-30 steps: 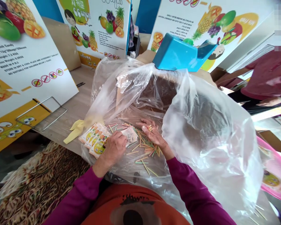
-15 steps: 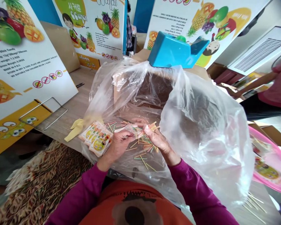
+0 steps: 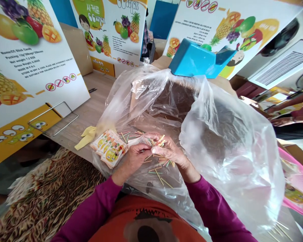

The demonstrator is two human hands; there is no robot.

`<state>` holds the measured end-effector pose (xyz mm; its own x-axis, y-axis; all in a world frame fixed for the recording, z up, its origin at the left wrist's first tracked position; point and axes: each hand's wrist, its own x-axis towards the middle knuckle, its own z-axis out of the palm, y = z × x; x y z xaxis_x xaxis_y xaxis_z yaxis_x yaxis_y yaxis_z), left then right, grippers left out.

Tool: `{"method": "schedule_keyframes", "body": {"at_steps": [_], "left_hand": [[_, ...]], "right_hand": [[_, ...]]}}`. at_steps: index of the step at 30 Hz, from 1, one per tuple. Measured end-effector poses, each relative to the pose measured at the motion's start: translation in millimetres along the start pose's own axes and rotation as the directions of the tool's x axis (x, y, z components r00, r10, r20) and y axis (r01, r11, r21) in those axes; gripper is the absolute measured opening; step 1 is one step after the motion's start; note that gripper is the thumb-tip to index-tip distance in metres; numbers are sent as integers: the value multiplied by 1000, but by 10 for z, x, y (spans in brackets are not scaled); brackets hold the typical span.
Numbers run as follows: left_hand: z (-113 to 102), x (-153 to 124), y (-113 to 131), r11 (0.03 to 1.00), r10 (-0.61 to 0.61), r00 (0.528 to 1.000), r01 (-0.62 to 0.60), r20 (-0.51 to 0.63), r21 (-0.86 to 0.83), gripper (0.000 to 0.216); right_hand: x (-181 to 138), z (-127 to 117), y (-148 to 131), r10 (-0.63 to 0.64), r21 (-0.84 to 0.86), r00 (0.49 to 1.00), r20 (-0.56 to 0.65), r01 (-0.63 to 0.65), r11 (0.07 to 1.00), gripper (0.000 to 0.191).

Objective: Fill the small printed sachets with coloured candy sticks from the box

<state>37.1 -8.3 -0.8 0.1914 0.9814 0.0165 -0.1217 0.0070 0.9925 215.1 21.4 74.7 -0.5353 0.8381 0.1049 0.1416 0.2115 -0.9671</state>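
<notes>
My left hand [image 3: 133, 159] is closed in a pinch at a small candy packet, mostly hidden behind the fingers. Against its fingertips, my right hand [image 3: 172, 152] is curled around a few thin candy sticks [image 3: 162, 139], whose pale ends poke up between thumb and fingers. Loose candy sticks [image 3: 158, 173] in pink, green and yellow lie on the clear plastic under and around both hands. Left of my left hand, a fanned stack of printed candy packets [image 3: 110, 148] rests on the plastic.
A clear plastic bag [image 3: 224, 144] lines an open carton before me, with a blue tape dispenser [image 3: 192, 58] on top. Printed cartons [image 3: 37, 67] stand around. A yellow glove-like piece [image 3: 85, 137] lies left, a pink basket [image 3: 299, 178] right. Another person's hand [image 3: 282, 121] shows at right.
My hands have come closer together, fingertips now meeting. The right hand has curled further around the sticks, and the packet between the hands is now mostly hidden. The whole view has shifted slightly.
</notes>
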Motion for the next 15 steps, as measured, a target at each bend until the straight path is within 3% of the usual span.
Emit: {"method": "schedule_keyframes", "body": {"at_steps": [4,7,11,15], "left_hand": [[0,-5,23,987,-95,995,93,-15,-131,34],[-13,-17,37,986,-92,996,89,-13,-140,30],[69,-63,50,995,-48,999,47,-10,-84,22],[155,-155,41,998,19,1000,-20,20,55,21]], "right_hand": [[-179,-85,16,14,90,991,-133,-2,996,73],[-323,-155,34,-11,-77,986,-168,-2,997,64],[-417,-102,121,-124,-354,992,-37,103,930,51],[-398,71,266,-155,-454,988,16,145,879,44]]}}
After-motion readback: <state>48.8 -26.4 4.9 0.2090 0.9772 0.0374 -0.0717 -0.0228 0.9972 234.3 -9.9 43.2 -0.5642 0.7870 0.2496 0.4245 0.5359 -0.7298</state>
